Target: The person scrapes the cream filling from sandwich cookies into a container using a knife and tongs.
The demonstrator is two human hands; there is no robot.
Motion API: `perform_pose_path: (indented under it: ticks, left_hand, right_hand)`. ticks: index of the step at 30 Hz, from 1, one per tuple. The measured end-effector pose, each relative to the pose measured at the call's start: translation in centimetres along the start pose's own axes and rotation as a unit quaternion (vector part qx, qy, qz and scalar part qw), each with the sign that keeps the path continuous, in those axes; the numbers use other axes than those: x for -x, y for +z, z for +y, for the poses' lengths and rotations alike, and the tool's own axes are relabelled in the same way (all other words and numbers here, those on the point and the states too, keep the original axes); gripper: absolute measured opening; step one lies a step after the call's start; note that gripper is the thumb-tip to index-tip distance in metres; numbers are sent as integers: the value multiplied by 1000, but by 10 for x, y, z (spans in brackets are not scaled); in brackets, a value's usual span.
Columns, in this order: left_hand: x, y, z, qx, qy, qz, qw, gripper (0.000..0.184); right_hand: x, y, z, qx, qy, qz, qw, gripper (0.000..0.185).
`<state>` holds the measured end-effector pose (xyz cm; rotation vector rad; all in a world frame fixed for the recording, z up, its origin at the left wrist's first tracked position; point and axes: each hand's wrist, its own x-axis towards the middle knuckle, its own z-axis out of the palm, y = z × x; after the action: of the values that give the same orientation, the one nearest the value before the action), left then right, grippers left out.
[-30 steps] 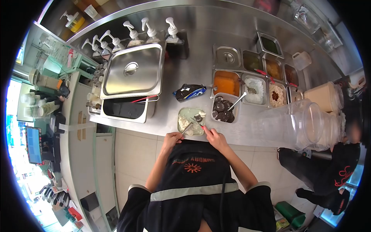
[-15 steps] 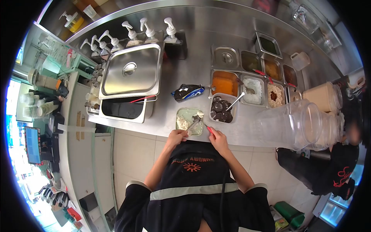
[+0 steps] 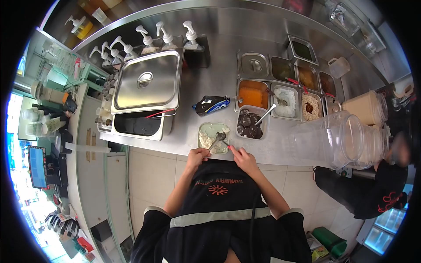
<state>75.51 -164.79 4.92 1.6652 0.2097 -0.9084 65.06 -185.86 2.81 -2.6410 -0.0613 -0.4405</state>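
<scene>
A small pale green container (image 3: pixel 202 142) with whitish contents sits at the counter's front edge. My left hand (image 3: pixel 198 156), at its near left corner, grips a spoon (image 3: pixel 214 143) that reaches into it. In my right hand (image 3: pixel 244 159), at the near right corner, is a red-handled utensil (image 3: pixel 230 148); its tip meets the spoon's dark round end over the container. A tub of dark round cookies (image 3: pixel 250 124) with a white-handled spoon stands to the right. Behind the container lies a black and blue packet (image 3: pixel 211 105).
A large lidded steel pan (image 3: pixel 147 81) stands at left, with several pump bottles (image 3: pixel 191 36) behind it. Steel tubs of toppings (image 3: pixel 253 94) are at right, beside large clear plastic containers (image 3: pixel 326 140). Another person (image 3: pixel 372 188) is at the far right.
The red-handled utensil moved back from the container, then returned to it. The spoon in my left hand has shifted over the container. The view has drifted slightly, and the other person has moved.
</scene>
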Motion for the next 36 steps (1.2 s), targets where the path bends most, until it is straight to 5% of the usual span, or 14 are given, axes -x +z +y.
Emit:
perform_pose_path:
  ticks: [7,19,22,25,28,31,36]
  left_hand:
    - [13,-4,-8,5,-24,23,999,18]
    - [18,-7,-15,19,-35,50,998,19]
    - [20,-6,-11,8,-22,59,998,18]
    - [17,-3,-10,-14,-16,65,998,17]
    - [21,-5,-2,-27,-25,70,997,16]
    - [16,-3,0,-37,-18,69,997,17]
    - [22,-6,12,-21,-24,55,998,17]
  right_hand:
    - [0,11,11,4,-90,-15,996,45]
    - [5,19,14,21,-12,12,1000,45]
    - [6,12,10,-6,-59,-22,998,45]
    - [6,19,16,18,30,-21,999,45]
    - [4,12,13,-8,-57,4,998,45]
    - [8,17,19,-8,30,-5,1000,41]
    - [5,7,12,-276,178,47,943,26]
